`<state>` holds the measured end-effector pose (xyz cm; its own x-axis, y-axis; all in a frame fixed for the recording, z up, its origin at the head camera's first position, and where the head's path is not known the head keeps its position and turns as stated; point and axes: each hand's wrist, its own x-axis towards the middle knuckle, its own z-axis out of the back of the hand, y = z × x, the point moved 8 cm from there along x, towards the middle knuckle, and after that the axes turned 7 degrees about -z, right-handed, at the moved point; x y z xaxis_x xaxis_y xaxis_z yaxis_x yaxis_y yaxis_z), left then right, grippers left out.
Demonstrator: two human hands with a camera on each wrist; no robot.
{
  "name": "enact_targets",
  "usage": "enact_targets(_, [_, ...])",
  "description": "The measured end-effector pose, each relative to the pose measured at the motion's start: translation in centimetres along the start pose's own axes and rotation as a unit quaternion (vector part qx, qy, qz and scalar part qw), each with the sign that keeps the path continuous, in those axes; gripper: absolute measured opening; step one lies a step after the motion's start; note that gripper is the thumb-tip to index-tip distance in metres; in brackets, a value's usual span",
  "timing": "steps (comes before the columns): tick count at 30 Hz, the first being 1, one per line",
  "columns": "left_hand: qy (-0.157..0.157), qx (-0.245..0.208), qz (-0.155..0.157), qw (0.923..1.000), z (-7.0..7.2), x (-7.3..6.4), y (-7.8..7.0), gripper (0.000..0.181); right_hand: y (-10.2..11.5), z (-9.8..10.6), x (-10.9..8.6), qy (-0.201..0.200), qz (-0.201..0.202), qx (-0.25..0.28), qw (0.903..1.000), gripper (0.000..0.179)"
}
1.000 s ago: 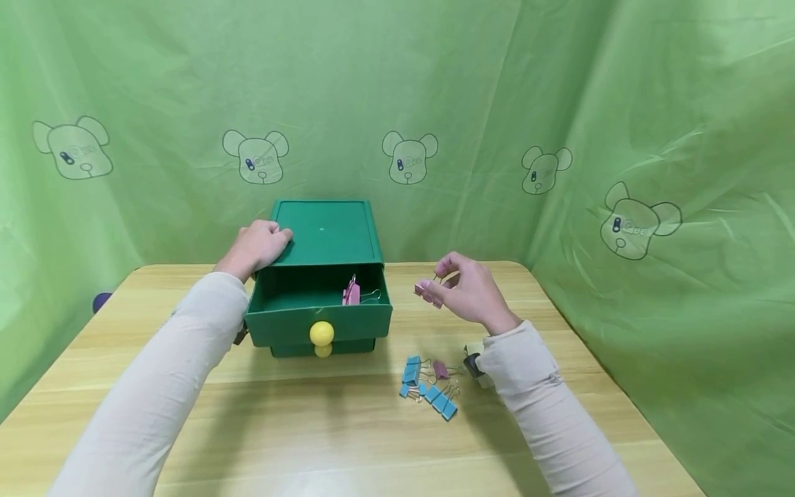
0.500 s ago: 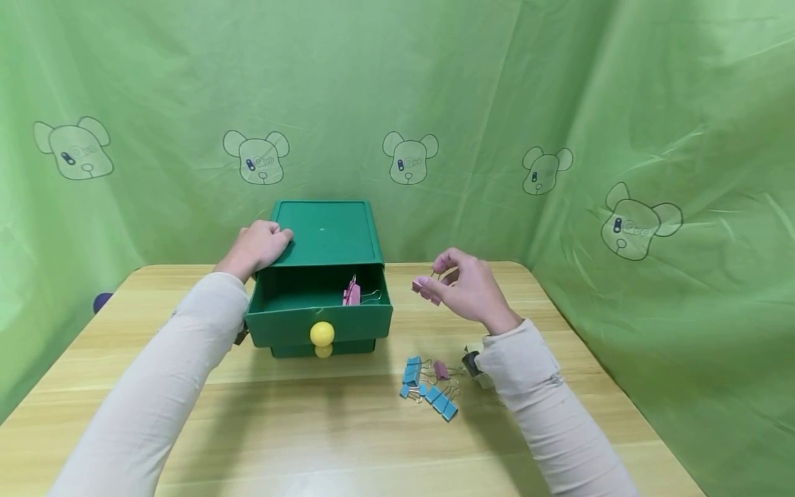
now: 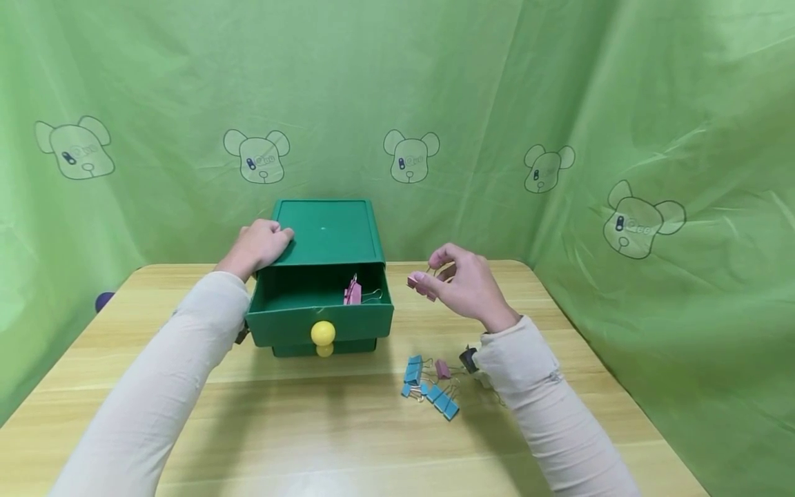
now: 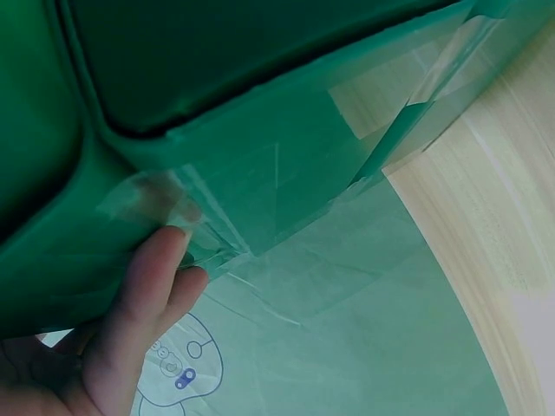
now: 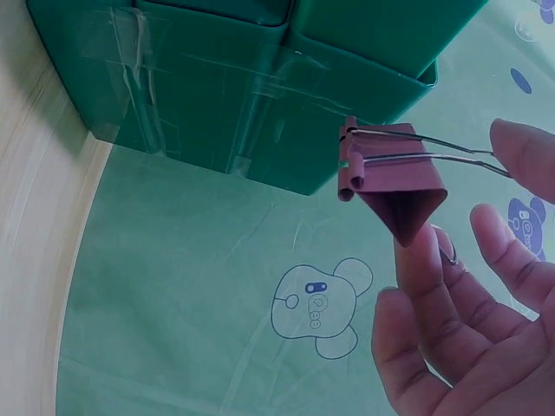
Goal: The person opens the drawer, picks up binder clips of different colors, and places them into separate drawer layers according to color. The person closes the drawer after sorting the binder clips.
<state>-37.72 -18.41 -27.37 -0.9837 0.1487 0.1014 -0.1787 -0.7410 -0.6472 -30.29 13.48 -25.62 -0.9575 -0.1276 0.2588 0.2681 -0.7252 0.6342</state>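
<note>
In the head view a green drawer box (image 3: 329, 233) stands toward the back of the table, its upper drawer (image 3: 282, 293) pulled out. My left hand (image 3: 257, 245) grips the box's left top edge; in the left wrist view its fingers (image 4: 156, 277) lie against the taped green wall. To the right of the drawer, my right hand (image 3: 464, 281) holds a pink binder clip (image 5: 395, 165) above the table, thumb and fingers at its wire handles and body. Another pink binder clip (image 3: 352, 293) lies inside the open drawer, at its right side.
On the table at front right lie several blue binder clips (image 3: 443, 402), a small pink binder clip (image 3: 442, 369) and a black binder clip (image 3: 468, 359) beside my right sleeve. Yellow knobs (image 3: 322, 333) stick out at the drawer fronts. A green curtain (image 3: 484, 90) hangs behind.
My right hand has drifted slightly left and up with the pink binder clip. My left hand and the drawer box have stayed in place.
</note>
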Motion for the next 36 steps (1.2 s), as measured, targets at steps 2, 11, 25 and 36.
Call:
enact_targets(2, [0.000,0.000,0.000,1.0000,0.0,0.0,0.0,0.041,0.2,0.0,0.0,-0.003,0.004,-0.001,1.0000,0.037])
enact_targets(11, [-0.006,-0.004,-0.001,1.0000,0.1,-0.1,-0.1,0.040,1.1,0.4,0.0,-0.015,0.014,0.015,0.9997,0.036])
enact_targets(25, [0.002,0.001,-0.002,1.0000,0.0,-0.1,0.0,0.040,2.8,0.7,0.0,-0.014,0.028,0.016,0.9994,0.035])
enact_targets(36, [-0.001,0.001,-0.003,1.0000,0.0,0.0,0.0,0.040,3.8,0.8,0.0,-0.009,0.030,0.027,0.9991,0.035])
